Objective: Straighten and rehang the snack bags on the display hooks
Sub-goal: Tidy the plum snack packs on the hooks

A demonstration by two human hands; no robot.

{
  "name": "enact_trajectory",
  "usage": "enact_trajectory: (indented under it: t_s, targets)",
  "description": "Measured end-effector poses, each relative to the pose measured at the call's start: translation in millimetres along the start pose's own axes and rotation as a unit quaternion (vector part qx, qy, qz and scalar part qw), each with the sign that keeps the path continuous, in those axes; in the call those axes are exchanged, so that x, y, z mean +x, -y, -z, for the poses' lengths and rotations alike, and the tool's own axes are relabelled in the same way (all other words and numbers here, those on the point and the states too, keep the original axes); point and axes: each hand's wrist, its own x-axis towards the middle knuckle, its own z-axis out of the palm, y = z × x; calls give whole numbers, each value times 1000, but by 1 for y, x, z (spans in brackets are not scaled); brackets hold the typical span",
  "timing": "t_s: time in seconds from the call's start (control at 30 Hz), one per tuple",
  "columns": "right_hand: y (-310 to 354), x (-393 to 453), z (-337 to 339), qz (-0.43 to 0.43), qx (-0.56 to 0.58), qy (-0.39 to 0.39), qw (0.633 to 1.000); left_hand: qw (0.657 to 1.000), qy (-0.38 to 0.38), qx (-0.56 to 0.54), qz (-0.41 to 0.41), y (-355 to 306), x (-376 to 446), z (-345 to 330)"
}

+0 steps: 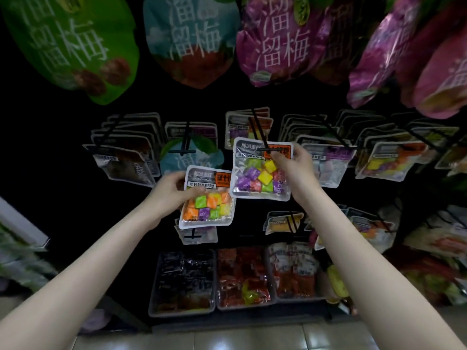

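Two bare forearms reach in from the bottom corners of the view, uncovered from the frame edge to the wrists, with no sleeve showing. The left hand [168, 192] and right hand [294, 164] are ungloved, and their wrists and visible fingers are unadorned.

From where I watched, my left hand [174, 190] held one snack bag [207, 198] low and left of centre, off any hook. My right hand [293, 165] held a second bag [262, 170] just beside it, up and to the right, its top edge at the tip of a display hook [260, 133]. More bags hung on that hook behind it. Larger bags [192, 39] hung in a row above. Three trays [214, 281] sat side by side below, with the floor [227, 337] in front.
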Motion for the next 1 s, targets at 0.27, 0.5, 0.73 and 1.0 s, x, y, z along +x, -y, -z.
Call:
enact_trajectory:
  t_s: [0.27,0.5,0.73,1.0]
  targets:
    - [-2,9,-6,29,-91,-32,995,1000,-3,-10,-5,-1,1,-3]
    - [-3,26,-22,37,-297,-34,953,1000,11,-20,-13,-8,1,-2]
    - [-19,-8,-1,96,-171,25,980,998,1,-64,-15,-21,18,-24]
    - [-19,-14,16,170,-75,67,980,977,34,95,-186,-45,34,-71]
